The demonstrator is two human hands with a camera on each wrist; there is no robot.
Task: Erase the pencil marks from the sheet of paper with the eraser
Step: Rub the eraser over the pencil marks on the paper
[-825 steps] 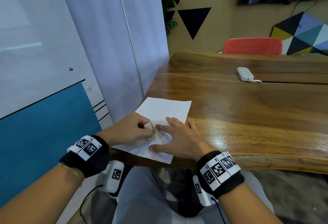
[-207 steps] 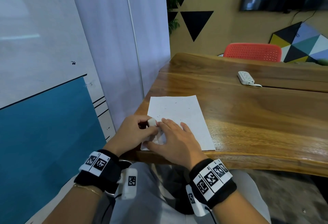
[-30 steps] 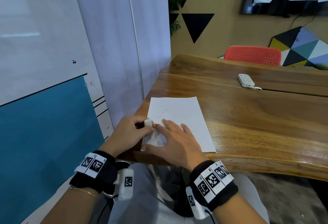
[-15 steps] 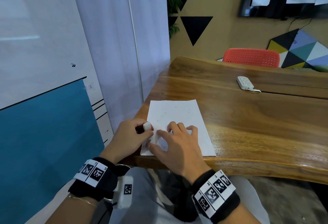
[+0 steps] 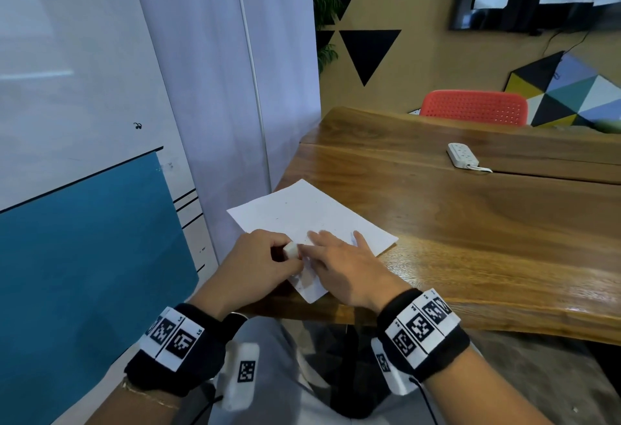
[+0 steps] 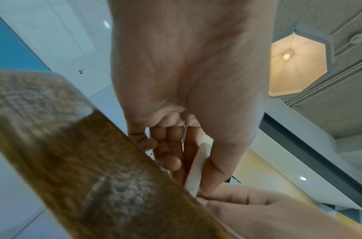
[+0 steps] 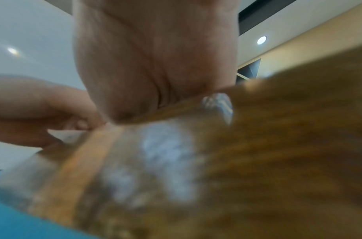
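A white sheet of paper (image 5: 302, 212) with faint pencil specks lies askew at the wooden table's near left corner, one corner past the table edge. My left hand (image 5: 258, 263) pinches a small white eraser (image 5: 291, 249) between thumb and fingers at the sheet's near part. In the left wrist view the eraser (image 6: 196, 169) shows as a pale block between thumb and fingers. My right hand (image 5: 339, 266) lies flat on the paper just right of the eraser, fingers spread and straight. The right wrist view is blurred by the table edge (image 7: 257, 145) and shows only the palm.
The wooden table (image 5: 470, 222) stretches away to the right. A white power strip (image 5: 462, 155) with its cable lies far back. A red chair (image 5: 473, 106) stands behind the table. White curtain and a blue-and-white wall panel (image 5: 84, 239) close off the left.
The sheet has turned counter-clockwise under my hands, from square with the table to diagonal. Both hands stay on it, the left still holding the eraser.
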